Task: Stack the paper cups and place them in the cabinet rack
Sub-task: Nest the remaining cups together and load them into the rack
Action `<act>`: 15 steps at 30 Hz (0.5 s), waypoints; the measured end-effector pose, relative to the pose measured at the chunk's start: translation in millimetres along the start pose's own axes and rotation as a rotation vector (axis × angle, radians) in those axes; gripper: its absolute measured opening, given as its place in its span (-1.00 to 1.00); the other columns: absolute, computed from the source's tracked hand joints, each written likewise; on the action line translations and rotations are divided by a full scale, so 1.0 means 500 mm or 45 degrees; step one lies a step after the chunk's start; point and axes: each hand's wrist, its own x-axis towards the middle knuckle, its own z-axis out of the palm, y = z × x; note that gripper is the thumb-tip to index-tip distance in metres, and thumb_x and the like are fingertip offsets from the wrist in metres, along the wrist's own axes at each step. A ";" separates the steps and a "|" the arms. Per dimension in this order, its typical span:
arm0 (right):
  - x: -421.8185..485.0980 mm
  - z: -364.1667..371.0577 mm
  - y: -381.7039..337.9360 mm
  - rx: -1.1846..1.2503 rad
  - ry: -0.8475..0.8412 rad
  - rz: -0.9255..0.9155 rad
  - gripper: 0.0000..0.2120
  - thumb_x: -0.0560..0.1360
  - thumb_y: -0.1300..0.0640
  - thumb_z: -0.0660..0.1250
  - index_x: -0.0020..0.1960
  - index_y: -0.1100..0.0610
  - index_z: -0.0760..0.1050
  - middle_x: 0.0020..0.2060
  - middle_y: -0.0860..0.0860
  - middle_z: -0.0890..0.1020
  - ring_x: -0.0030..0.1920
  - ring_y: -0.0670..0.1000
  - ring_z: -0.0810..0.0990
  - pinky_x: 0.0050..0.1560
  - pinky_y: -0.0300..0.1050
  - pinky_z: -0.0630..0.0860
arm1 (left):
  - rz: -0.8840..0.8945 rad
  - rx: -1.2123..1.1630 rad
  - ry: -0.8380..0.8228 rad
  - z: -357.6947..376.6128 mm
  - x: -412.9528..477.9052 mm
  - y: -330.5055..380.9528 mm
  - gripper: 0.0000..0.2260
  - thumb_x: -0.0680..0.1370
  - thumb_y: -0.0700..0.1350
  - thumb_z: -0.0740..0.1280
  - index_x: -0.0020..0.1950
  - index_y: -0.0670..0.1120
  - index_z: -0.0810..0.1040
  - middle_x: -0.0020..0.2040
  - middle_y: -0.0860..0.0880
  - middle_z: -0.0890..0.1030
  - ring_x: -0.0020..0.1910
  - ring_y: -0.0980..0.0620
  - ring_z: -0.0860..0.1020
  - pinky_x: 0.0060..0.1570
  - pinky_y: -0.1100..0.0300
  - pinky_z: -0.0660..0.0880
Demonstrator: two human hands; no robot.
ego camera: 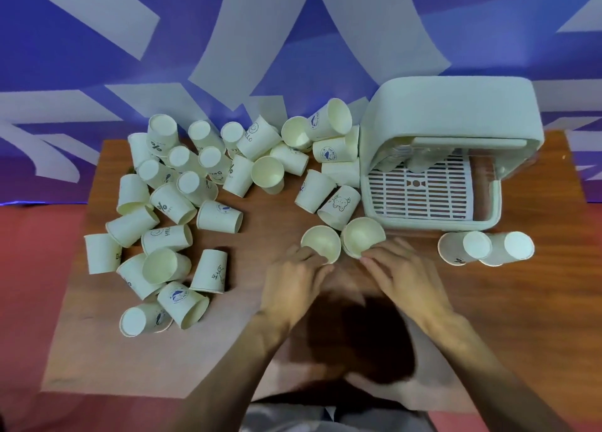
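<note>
Left hand [293, 280]: fingers curled on 1 paper cup [321, 244]
Right hand [404, 268]: pinching the rim of a second cup [363, 237] (the two cups touch)
Loose cups [172, 203]: roughly 29, left of and beyond the left hand
Side cluster [508, 247]: about 3, right of the right hand
Cabinet rack [456, 112]: 1, beyond the right hand, on the worktop [488, 317]

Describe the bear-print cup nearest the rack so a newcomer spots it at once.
Find the pale green cabinet rack on the right. A bear-print cup sits at its near-left corner, just beyond the open cup the right hand grips. Its cartoon bear drawing sets it apart from adjacent cups.
</note>
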 end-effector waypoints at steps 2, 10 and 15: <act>0.007 0.021 0.010 -0.002 -0.075 -0.004 -0.90 0.55 -0.01 0.37 -0.02 -0.04 0.65 -0.10 -0.18 0.62 -0.04 0.01 0.54 -0.22 -0.09 0.53 | 0.005 0.084 -0.044 0.009 0.006 -0.009 -0.90 0.54 0.05 0.37 -0.12 0.09 0.66 -0.17 0.12 0.59 -0.15 0.03 0.53 -0.38 0.18 0.39; 0.031 0.050 0.013 0.172 -0.152 0.166 -0.94 0.53 0.09 0.41 -0.07 -0.01 0.66 -0.13 -0.14 0.62 -0.08 0.01 0.48 -0.17 -0.08 0.47 | -0.107 -0.138 -0.189 0.041 0.033 -0.018 -0.92 0.53 -0.03 0.37 -0.10 0.03 0.66 -0.15 0.06 0.61 -0.08 -0.04 0.49 -0.21 0.02 0.49; 0.033 0.051 0.013 0.163 -0.183 0.188 -0.91 0.56 0.07 0.36 -0.06 -0.03 0.65 -0.13 -0.16 0.63 -0.10 -0.03 0.45 -0.17 -0.04 0.50 | -0.058 0.008 -0.143 0.028 0.036 -0.010 -0.94 0.50 -0.01 0.40 -0.14 0.04 0.63 -0.22 0.08 0.58 -0.13 -0.02 0.49 -0.31 0.11 0.45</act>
